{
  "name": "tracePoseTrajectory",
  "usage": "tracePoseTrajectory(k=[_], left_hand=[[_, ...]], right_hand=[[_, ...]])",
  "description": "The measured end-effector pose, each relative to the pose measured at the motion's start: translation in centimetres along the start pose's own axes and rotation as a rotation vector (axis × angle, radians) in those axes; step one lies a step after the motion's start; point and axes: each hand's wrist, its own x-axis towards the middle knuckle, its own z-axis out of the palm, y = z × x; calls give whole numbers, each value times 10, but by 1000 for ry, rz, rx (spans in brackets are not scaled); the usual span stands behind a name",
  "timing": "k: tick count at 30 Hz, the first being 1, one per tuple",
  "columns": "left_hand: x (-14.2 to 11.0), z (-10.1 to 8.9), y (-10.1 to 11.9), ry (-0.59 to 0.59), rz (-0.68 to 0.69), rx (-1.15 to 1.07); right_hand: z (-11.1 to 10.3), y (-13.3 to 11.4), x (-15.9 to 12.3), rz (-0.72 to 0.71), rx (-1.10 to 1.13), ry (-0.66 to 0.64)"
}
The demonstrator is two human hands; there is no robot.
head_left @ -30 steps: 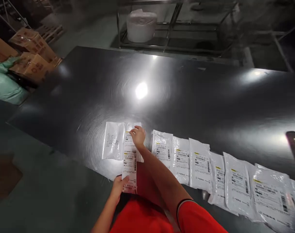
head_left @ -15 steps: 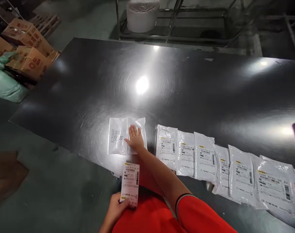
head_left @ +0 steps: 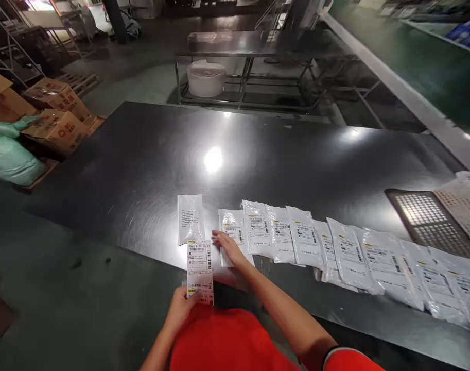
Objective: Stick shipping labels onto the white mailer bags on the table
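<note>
Left hand [head_left: 180,305] gripping label strip [head_left: 199,269] at table [head_left: 150,154] near edge, right hand [head_left: 229,247] flat and spread on labelled pouch [head_left: 231,229], unlabelled pouch [head_left: 189,219] just left

We list a steel table [head_left: 296,154] with lamp glare, a shelving rack [head_left: 242,77], cardboard boxes [head_left: 57,111], and a grey floor [head_left: 65,288].

**Packets along the table's near edge**

On the table [head_left: 142,154], a lone packet [head_left: 189,218] lies left of the packet row [head_left: 335,247]; a mesh tray [head_left: 428,219] sits behind the row's right end; boxes [head_left: 53,113] stand beyond the table's left
</note>
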Motion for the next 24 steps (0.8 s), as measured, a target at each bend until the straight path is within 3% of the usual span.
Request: tracePoseTrajectory(k=[3,6,9,12,15,18,21,24], left_hand=[[-1,2,0,-93,-2,-4],[2,-1,9,-131,0,-59],[17,-7,32,-90,-12,-205],[45,-10,57,-26,-37,-336],[73,-10,60,56,-64,-400],[85,-8,38,169,-123,-424],[79,-6,5,252,-224,-424],[65,-5,-23,294,-312,-403]], right_hand=[[16,-46,-6,53,252,-36],[26,-74,-15,138,363,-38],[28,-84,-23,139,328,-72],[32,-79,-15,83,228,-55],[40,-61,22,93,203,33],[53,-40,84,96,110,94],[69,-23,145,115,-22,174],[84,-9,180,117,-205,195]])
